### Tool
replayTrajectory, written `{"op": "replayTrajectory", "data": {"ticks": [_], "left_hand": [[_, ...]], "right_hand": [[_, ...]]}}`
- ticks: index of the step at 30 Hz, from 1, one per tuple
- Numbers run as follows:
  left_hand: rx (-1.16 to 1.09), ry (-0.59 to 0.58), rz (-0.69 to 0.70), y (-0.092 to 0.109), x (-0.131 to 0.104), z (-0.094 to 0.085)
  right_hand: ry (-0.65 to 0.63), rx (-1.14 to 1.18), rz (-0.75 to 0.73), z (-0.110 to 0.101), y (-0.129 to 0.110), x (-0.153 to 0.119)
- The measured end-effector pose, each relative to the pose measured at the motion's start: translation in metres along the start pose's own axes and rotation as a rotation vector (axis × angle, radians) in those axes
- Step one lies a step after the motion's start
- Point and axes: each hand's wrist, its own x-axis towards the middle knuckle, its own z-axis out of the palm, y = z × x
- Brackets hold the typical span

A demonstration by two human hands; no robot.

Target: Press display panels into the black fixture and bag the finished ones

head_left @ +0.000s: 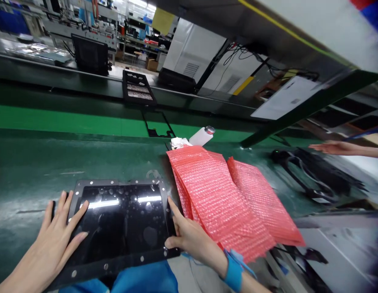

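Screen panel [122, 224]: directly between your two hands at the near edge of the green bench [33, 162], glossy face up. Long axis runs side to side, from hand to hand, the near edge slanting closer to you at the left. Your right hand [190, 236] holds the right edge, thumb on the frame and index finger along the side (whether the remaining fingers reach underneath, you cannot tell from here). Your left hand [51, 240] is spread wide, thumb and index finger over the left border, others beyond it. Key relation: the pink bubble-wrap bags [222, 199] lie just right of the panel, so your right hand is the nearer to them.
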Motion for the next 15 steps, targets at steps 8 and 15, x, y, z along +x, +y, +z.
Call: {"op": "replayTrajectory", "data": {"ticks": [8, 15], "left_hand": [[-0.033, -0.035, -0.044, 0.005, -0.005, -0.009], [-0.095, -0.076, -0.049, -0.008, -0.009, -0.005]], "right_hand": [[0.445, 0.047, -0.162, 0.049, 0.016, -0.015], [0.599, 0.003, -0.180, 0.060, 0.016, -0.012]]}}
